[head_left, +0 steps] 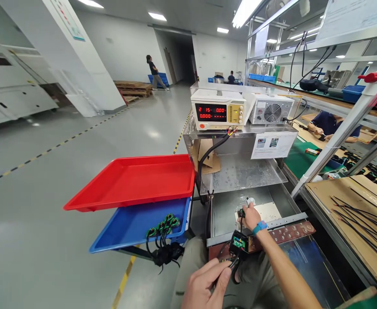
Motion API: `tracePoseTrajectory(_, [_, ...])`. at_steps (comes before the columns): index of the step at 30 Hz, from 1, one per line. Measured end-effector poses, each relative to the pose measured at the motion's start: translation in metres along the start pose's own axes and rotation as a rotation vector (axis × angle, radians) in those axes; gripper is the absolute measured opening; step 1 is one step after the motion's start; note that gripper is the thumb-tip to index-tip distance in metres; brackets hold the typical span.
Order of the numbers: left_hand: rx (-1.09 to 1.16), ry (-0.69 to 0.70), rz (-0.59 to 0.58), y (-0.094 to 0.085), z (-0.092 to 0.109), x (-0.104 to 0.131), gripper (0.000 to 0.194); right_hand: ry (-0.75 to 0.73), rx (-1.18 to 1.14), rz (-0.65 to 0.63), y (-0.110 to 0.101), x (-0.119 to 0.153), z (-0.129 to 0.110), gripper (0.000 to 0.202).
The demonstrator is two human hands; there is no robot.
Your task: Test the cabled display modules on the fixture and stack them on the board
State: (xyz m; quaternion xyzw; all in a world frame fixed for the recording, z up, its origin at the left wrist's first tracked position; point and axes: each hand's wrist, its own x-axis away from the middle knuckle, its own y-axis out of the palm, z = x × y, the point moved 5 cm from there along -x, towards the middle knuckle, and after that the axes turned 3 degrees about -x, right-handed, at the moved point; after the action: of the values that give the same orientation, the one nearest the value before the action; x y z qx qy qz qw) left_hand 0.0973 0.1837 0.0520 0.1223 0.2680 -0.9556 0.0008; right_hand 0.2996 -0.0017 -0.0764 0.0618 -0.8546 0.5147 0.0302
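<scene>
Left hand (206, 283) pinches slender cables (234, 262) near a boxy housing (239, 243), right hand (252, 217) a dark piece (241, 213).

A single wide view is taken by a head-worn camera, aimed forward and down. The left hand (206, 285) is caught closest, at the bottom edge; the right hand (252, 217) is seen slightly farther off. The instrument with red digits (219, 113) is faced nearly head-on, and the far wall (124, 47) is included above.
</scene>
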Motion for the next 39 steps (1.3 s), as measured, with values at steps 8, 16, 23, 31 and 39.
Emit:
tracePoseTrajectory(8, [-0.315,0.831,-0.051,0.081,0.043,0.003,0.040,-0.236,-0.581,-0.246,-0.053,0.097,-0.022,0.044])
tracePoseTrajectory(16, [0.103,0.778,-0.255,0.115,0.034,0.028,0.045,-0.053,-1.413,-0.454,-0.024,0.163,-0.043,0.048])
tracePoseTrajectory(23, [0.478,-0.290,0.134,0.052,-0.035,-0.014,0.035,-0.094,-1.285,-0.454,-0.010,0.188,-0.040,0.049])
tracePoseTrajectory(31, [0.952,-0.619,-0.059,0.061,-0.054,-0.001,0.040,-0.138,-0.961,-0.251,-0.001,0.204,-0.038,0.040])
tracePoseTrajectory(39, [1.364,-0.898,-0.128,0.075,-0.077,0.025,0.038,-0.082,-0.875,-0.043,0.014,0.221,-0.039,0.028])
